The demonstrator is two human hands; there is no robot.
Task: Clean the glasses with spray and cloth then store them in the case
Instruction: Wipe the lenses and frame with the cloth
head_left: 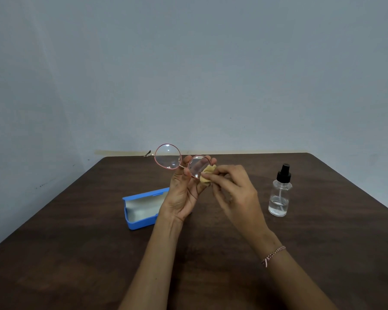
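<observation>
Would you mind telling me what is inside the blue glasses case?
The blue glasses case lies open showing only pale lining; nothing visible inside. Its right end is hidden behind the left hand, which holds the glasses.

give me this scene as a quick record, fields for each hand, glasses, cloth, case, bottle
left hand: holds the glasses by the bridge, raised above the table
right hand: presses the cloth on one lens
glasses: round, pink frame, arms unfolded
cloth: yellow, bunched
case: blue, open, nothing visible inside, on the table
bottle: clear, black pump, upright, partly full
</observation>
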